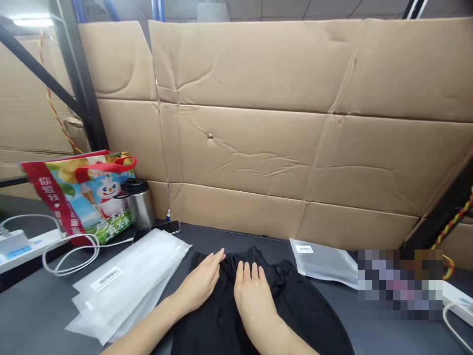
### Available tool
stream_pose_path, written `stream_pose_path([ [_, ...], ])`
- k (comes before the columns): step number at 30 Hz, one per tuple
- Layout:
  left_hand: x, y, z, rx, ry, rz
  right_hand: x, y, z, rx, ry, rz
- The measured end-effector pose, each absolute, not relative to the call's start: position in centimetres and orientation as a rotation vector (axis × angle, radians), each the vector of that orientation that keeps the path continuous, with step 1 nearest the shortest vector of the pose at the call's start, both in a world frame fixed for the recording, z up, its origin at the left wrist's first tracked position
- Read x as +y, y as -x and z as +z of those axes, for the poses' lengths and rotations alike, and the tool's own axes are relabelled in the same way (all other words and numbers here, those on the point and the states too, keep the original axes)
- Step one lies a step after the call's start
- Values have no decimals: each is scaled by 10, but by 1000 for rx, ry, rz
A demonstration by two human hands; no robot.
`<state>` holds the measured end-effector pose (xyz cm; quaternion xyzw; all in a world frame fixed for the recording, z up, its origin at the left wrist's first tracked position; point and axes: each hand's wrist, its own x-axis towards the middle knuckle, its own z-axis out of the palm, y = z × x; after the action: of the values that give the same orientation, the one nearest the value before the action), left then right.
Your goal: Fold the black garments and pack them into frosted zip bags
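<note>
A black garment (229, 325) with a gathered, crinkled upper edge lies spread in front of me on the dark table. My left hand (202, 282) rests on its upper left part, fingers stretched out and pointing toward the gathered edge. Flat on the middle of the fabric, just below the gathers, is my right hand (254, 296) with its fingers extended. Neither hand grips anything that I can see. The garment's lower end runs out of the picture, and my forearms cover some of it.
Left of the garment lies a stack of frosted plastic bags (129, 281) with barcode labels. Behind it are a phone (173, 227) on a white cable, a steel flask (142, 204) and a colourful bag (107, 197). Another frosted bag (325, 264) lies right. A cardboard wall (258, 148) closes the back.
</note>
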<state>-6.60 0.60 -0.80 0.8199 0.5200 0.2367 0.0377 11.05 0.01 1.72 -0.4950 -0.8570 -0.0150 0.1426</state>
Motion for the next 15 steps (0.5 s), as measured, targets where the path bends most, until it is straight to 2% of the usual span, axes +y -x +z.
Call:
stream_pose_path([
  [6,5,68,-9,1605,-2500,711,6,-185,39,-2663,976,31],
  [10,5,63,-8,1618,-2487,716,8,-210,51,-2607,1026,193],
  [15,-2,69,11,1650,-2525,717,13,-190,32,-2586,1088,149],
])
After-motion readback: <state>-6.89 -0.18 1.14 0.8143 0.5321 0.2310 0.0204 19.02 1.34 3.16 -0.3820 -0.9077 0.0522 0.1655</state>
